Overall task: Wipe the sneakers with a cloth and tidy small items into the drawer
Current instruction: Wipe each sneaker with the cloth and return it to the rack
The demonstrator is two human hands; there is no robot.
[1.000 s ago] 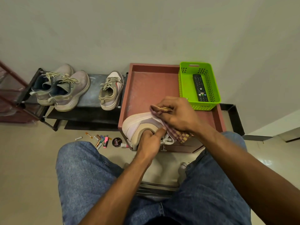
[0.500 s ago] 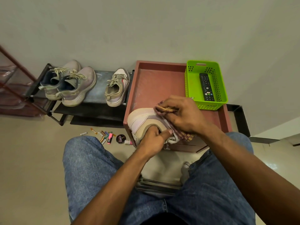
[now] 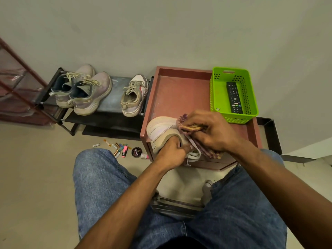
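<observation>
A pale pink-and-beige sneaker (image 3: 161, 130) lies over the front left corner of the reddish drawer unit (image 3: 179, 94). My left hand (image 3: 172, 153) reaches into its opening and grips it there. My right hand (image 3: 210, 132) holds a checked purple cloth (image 3: 199, 148) bunched against the sneaker's upper. Small items (image 3: 122, 150) lie scattered on the floor left of the unit: batteries, a pink marker, a round black tin (image 3: 136, 151). The drawer front below my hands is mostly hidden.
Three more worn sneakers, (image 3: 89, 94) being the nearest, stand on a low black shoe rack (image 3: 107, 121) to the left. A green basket (image 3: 215, 97) with a black remote (image 3: 233, 97) sits at the unit's back right. My jeans-clad knees fill the foreground.
My right hand has slid the cloth a little along the sneaker's upper. The left hand keeps its grip on the shoe. The head camera has shifted, moving the scene in the frame.
</observation>
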